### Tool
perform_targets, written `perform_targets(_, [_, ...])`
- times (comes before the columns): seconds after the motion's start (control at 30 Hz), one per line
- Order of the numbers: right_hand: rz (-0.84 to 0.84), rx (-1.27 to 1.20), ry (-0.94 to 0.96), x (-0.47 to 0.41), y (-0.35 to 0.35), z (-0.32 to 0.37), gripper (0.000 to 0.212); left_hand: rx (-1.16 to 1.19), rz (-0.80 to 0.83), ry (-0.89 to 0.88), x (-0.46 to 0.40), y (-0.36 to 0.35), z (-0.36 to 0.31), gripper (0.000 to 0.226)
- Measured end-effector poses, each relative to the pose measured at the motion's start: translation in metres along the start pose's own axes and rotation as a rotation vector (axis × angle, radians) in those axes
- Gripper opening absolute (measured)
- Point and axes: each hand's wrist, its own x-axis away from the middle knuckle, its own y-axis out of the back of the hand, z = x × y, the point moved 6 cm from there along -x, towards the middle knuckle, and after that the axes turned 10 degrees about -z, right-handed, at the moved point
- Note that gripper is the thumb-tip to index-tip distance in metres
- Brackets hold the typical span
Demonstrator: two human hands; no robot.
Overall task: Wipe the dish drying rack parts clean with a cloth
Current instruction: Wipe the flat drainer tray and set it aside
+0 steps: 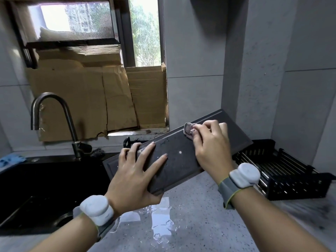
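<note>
1. Above the wet speckled grey countertop (190, 224), seen from the head camera, a long dark grey rectangular drip tray (174, 151) is held tilted, its right end higher, clear of the counter.
2. The left hand (138, 171) grips the tray's lower left end, fingers spread flat across its top face and thumb wrapped under the near edge.
3. The right hand (209, 144) has its fingers curled down, pressing a small bunched pale purple cloth (189, 130) onto the tray's upper part near the far edge.
4. Behind the tray, the black slatted dish rack basket (283, 170) sits on the counter to the right; the black sink (45, 188) and curved metal tap (54, 122) lie to the left.
5. Risk, as a judgement: the tray shows water beads, so it may slip from the one-handed hold under a hard wipe, dropping onto the puddle (160, 226) or into the sink.
</note>
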Motion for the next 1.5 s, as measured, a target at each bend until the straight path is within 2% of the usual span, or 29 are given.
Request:
perform_targets(0.17, [0.203,-0.098,-0.034,0.033,-0.021,0.016,0.045,-0.021,0.005,-0.013,-0.003,-0.004,-0.002,0.084])
perform_targets(0.33, [0.391,-0.266,0.209,0.058,-0.031,0.05,0.043,0.016,0.028,-0.012,0.009,-0.016,-0.002,0.075])
perform_targets(0.4, [0.346,-0.268,0.244,0.047,-0.026,0.045,0.042,0.007,0.036,-0.019,0.014,-0.017,0.002,0.071])
perform_targets(0.5, [0.105,-0.181,0.021,0.015,-0.013,0.006,0.047,-0.005,0.023,-0.031,0.017,-0.012,0.011,0.071])
perform_targets(0.57, [0.051,-0.081,-0.081,0.004,-0.012,-0.011,0.045,-0.016,0.001,-0.066,0.016,-0.007,0.01,0.07])
perform_targets(0.67, [0.189,-0.111,-0.01,0.015,-0.024,0.012,0.036,-0.033,-0.012,-0.124,0.008,-0.006,0.002,0.068])
perform_targets(0.77, [0.354,-0.281,0.193,0.033,-0.028,0.044,0.037,-0.037,-0.003,-0.129,0.002,-0.009,-0.003,0.066])
perform_targets(0.83, [0.412,-0.309,0.318,0.033,-0.026,0.05,0.037,-0.048,-0.001,-0.122,0.002,-0.008,-0.003,0.064])
perform_targets(0.9, [0.346,-0.263,0.297,0.023,-0.024,0.038,0.037,-0.059,-0.006,-0.136,0.003,-0.006,-0.001,0.065])
perform_targets(1.0, [0.195,-0.155,0.09,0.002,-0.021,0.01,0.038,-0.085,0.005,-0.184,0.003,-0.003,-0.001,0.068])
perform_targets(1.1, [0.315,-0.094,0.008,-0.003,-0.03,0.007,0.036,-0.128,0.043,-0.247,0.002,-0.003,-0.004,0.071])
perform_targets(1.37, [0.515,-0.281,0.227,0.002,-0.036,0.055,0.041,-0.145,0.083,-0.281,-0.002,-0.009,-0.008,0.073])
perform_targets(1.5, [0.563,-0.289,0.317,0.008,-0.039,0.07,0.041,-0.138,0.094,-0.27,-0.003,-0.009,-0.009,0.074])
